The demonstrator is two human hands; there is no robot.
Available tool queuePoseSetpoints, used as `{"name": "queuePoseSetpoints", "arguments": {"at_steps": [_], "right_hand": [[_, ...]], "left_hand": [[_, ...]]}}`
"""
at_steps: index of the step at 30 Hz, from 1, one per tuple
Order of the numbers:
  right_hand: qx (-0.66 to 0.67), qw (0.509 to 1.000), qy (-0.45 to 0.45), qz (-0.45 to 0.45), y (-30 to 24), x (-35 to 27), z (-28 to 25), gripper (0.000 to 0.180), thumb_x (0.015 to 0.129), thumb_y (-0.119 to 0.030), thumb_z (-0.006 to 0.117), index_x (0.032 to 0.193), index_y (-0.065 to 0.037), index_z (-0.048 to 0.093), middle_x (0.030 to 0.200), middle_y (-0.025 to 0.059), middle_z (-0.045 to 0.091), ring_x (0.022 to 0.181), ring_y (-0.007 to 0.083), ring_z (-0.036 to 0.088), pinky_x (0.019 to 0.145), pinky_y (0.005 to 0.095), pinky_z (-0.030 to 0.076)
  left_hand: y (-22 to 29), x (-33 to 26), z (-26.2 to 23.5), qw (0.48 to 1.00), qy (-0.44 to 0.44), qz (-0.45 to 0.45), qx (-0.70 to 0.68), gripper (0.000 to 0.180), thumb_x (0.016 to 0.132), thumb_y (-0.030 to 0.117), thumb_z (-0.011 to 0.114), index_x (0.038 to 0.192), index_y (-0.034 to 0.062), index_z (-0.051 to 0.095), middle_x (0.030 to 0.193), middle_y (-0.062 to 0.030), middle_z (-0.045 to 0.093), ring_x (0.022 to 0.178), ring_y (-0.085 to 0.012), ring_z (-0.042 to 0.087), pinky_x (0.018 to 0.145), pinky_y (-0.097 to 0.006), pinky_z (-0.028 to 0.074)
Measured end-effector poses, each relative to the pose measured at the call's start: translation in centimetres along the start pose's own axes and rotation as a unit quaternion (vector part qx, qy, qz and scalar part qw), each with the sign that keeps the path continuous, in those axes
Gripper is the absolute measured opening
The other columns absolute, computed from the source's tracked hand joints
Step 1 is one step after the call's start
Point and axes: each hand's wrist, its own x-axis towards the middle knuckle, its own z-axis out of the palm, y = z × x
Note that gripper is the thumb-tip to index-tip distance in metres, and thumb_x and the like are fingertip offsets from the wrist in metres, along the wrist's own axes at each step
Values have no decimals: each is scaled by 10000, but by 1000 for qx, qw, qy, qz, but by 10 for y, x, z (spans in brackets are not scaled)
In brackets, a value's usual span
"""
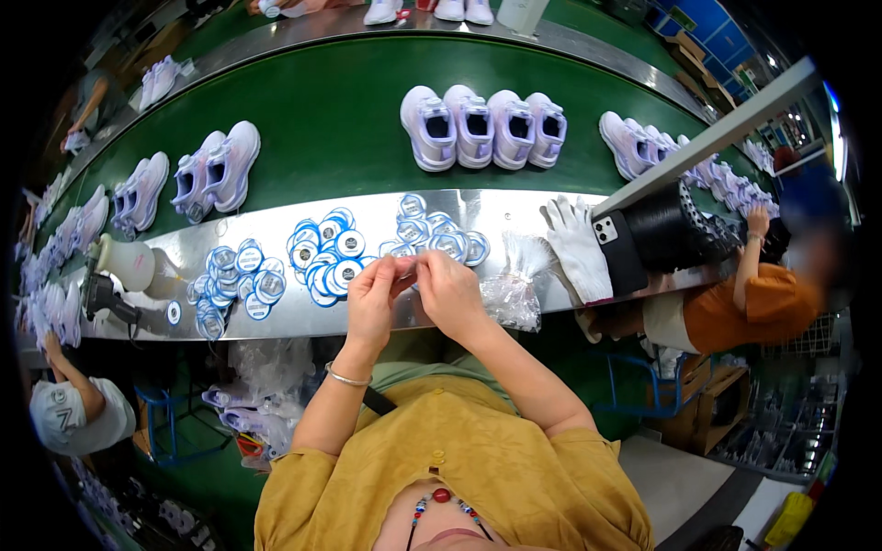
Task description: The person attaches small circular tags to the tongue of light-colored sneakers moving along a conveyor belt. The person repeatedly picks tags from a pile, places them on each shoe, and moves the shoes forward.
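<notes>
White round tag (pixel 405 266) half hidden between fingers (pixel 390 274)

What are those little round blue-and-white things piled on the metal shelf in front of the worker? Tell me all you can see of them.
The round tags are small flat discs with blue rims and pale centres, likely card or plastic. They lie in three loose, overlapping heaps on the shiny metal shelf, beside a clear bag. The left hand and right hand pinch one between them just above the shelf. Any print is too small to tell.
</notes>
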Motion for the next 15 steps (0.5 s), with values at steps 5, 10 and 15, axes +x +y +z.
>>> {"name": "queuePoseSetpoints", "arguments": {"at_steps": [5, 10, 15], "right_hand": [[-13, 998, -41, -49, -4, -29, 8, 32, 853, -37, 534, 854, -22, 506, 734, 128, 521, 667, 320, 566, 548, 422, 440], [167, 973, -96, 128, -8, -40, 18, 62, 907, -91, 539, 919, -32, 555, 753, 98, 578, 635, 226, 578, 539, 320, 439], [452, 824, -202, 278, -4, -21, 18, 109, 923, -152, 578, 939, -47, 602, 721, -30, 545, 611, 54, 486, 534, 205, 381]], "left_hand": [[-7, -21, -11, 999, 15, -29, 40, 98, 931, 71, 567, 977, -5, 610, 1013, -91, 647, 912, -140, 610, 839, -301, 522], [-14, -30, -31, 983, 8, 19, 183, 63, 921, 37, 561, 959, -8, 583, 1060, -74, 612, 844, -105, 589, 758, -239, 505], [-4, -34, -35, 925, 25, 143, 352, 45, 898, 22, 574, 914, -13, 550, 984, -84, 540, 806, -125, 546, 701, -238, 478]]}}
